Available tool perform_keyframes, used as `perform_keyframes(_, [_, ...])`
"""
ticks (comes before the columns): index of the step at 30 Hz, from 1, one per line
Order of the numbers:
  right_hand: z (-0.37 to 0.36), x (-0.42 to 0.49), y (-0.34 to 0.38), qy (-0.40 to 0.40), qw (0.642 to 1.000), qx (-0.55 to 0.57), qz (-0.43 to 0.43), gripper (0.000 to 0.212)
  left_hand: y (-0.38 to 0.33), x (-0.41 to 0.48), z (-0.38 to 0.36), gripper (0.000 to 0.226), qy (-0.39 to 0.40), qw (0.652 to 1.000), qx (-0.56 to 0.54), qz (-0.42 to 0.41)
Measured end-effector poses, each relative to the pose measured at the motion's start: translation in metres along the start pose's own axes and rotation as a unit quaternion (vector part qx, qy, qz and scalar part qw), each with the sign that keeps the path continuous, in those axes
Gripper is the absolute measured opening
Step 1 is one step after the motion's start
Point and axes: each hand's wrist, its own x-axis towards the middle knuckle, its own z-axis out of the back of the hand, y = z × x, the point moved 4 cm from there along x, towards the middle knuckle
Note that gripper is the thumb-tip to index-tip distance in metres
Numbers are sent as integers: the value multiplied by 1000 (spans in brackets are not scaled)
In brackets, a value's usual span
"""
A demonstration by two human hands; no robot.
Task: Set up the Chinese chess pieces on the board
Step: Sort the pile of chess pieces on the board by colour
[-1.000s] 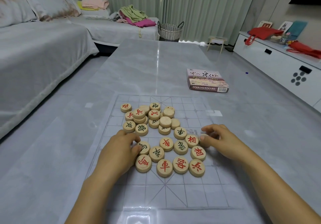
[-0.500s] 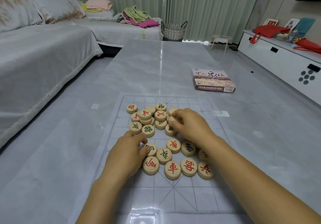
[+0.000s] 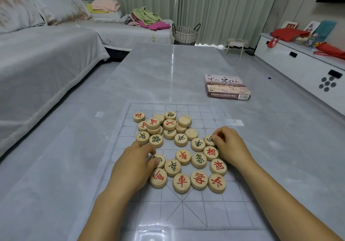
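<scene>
A translucent chess board [image 3: 186, 212] with grey grid lines lies flat on the grey table. Several round wooden pieces with red or green characters lie on it. Some are stacked in a loose pile [image 3: 169, 125] at the far side, and others lie flat nearer me, such as a red piece [image 3: 181, 182]. My left hand [image 3: 133, 166] rests at the left of the pieces, thumb and forefinger pinching a green-marked piece [image 3: 158, 160]. My right hand [image 3: 230, 147] is at the right of the group, its fingertips curled on another green-marked piece [image 3: 209, 140].
The chess box [image 3: 226, 88] lies on the table beyond the board to the right. A grey sofa [image 3: 43, 57] runs along the left, a woven basket [image 3: 185, 33] stands past the table's far end, and a white cabinet [image 3: 308, 68] lines the right.
My right hand reached into the far pile, then drew back to the right; it now holds a green-marked piece at the group's right edge. My left hand has barely moved.
</scene>
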Motion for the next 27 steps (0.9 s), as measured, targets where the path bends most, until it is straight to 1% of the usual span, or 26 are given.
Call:
perform_keyframes(2, [-1, 2, 1, -3, 999, -51, 12, 20, 0, 0, 0, 28, 1, 1000, 0, -1])
perform_keyframes(6, [-4, 4, 22, -40, 988, -135, 66, 27, -1, 0, 0, 28, -1, 1000, 2, -3])
perform_keyframes(8, [-14, 9, 37, -14, 985, -151, 77, 34, -1, 0, 0, 28, 2, 1000, 1, -2])
perform_keyframes(10, [-23, 16, 50, 36, 983, -170, 55, 41, -1, 0, 0, 29, 5, 1000, 0, -3])
perform_keyframes(12, [-27, 22, 58, 76, 984, -161, 14, 33, 0, -1, 1, 30, 6, 1000, 3, -5])
perform_keyframes(14, [-26, 26, 61, 100, 987, -128, -11, 23, 0, -1, 1, 30, 8, 1000, 4, -6])
perform_keyframes(16, [-24, 26, 59, 117, 988, -98, -13, 22, 0, -1, 1, 31, 10, 1000, 4, -6])
perform_keyframes(18, [-24, 25, 56, 127, 991, -38, -7, 20, -1, -2, 2, 31, 13, 1000, 3, -5])
perform_keyframes(20, [-22, 24, 55, 114, 993, 34, 11, 18, -1, -2, 1, 31, 14, 1000, 3, -4])
perform_keyframes(21, [-20, 23, 55, 85, 995, 41, 33, 16, -1, -2, 1, 31, 15, 1000, 5, -3])
perform_keyframes(23, [-15, 22, 55, -1, 994, -24, 106, 14, -2, -1, 1, 32, 16, 1000, 8, -3])
perform_keyframes(24, [-15, 20, 56, -25, 988, -63, 141, 13, -3, -1, 1, 32, 16, 1000, 8, -3])
perform_keyframes(25, [-16, 18, 57, -27, 982, -87, 165, 12, -3, -1, 1, 32, 17, 1000, 7, -3])
perform_keyframes(27, [-19, 14, 55, 19, 982, -69, 176, 7, -2, 0, 1, 31, 19, 1000, 6, -2])
